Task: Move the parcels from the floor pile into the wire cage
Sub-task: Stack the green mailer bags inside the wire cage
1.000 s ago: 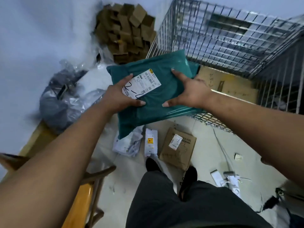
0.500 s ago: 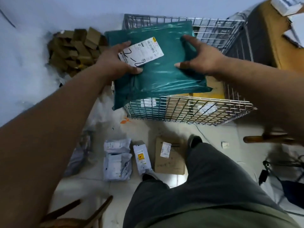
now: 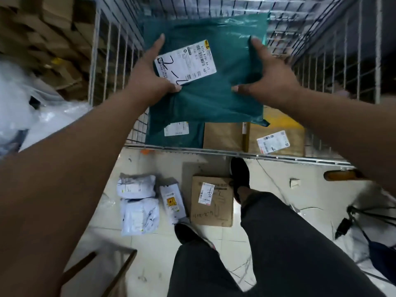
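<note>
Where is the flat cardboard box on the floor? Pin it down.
Head view, lower centre: the flat cardboard box lies on the floor before the wire cage, right of the yellow-stickered white parcel, a black shoe at its top right corner.

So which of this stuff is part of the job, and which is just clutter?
Job: green mailer held by left hand and right hand, wire cage, white bags and flat box on the floor.
Clutter: cardboard pile, clear plastic bags, black cable.
</note>
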`<control>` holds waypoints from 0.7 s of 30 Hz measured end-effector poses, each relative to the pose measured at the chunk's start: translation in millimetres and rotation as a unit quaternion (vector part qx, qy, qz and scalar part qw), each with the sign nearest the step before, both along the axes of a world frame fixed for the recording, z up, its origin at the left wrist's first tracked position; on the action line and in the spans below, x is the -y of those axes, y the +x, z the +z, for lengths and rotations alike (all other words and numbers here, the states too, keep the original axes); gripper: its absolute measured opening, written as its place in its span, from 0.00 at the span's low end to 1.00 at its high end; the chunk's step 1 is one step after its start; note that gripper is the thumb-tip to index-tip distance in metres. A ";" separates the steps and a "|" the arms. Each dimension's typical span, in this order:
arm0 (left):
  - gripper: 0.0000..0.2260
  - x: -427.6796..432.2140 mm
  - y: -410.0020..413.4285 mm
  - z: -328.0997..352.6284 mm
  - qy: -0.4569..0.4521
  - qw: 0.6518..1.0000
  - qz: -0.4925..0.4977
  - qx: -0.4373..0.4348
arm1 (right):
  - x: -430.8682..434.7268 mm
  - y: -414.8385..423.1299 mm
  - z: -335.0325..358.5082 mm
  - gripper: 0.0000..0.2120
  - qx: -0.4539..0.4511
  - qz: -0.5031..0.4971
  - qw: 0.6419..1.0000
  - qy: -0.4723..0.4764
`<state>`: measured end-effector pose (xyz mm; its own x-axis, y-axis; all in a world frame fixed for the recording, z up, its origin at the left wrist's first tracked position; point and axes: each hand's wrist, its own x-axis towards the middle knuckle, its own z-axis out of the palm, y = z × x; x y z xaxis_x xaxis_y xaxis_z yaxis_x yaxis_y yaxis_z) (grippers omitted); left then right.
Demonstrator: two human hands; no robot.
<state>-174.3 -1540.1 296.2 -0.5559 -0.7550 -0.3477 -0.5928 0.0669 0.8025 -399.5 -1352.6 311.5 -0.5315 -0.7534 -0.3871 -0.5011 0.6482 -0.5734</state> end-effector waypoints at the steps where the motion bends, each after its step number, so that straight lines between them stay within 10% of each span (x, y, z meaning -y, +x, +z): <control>1: 0.52 6.4 -9.0 -18.7 0.000 1.000 -0.004 0.009 | 4.4 -8.2 -18.3 0.53 0.000 0.008 1.000 0.015; 21: 0.60 72.5 27.1 -249.0 0.043 0.962 -0.044 0.266 | 51.5 54.4 -280.8 0.57 0.194 0.078 0.969 0.129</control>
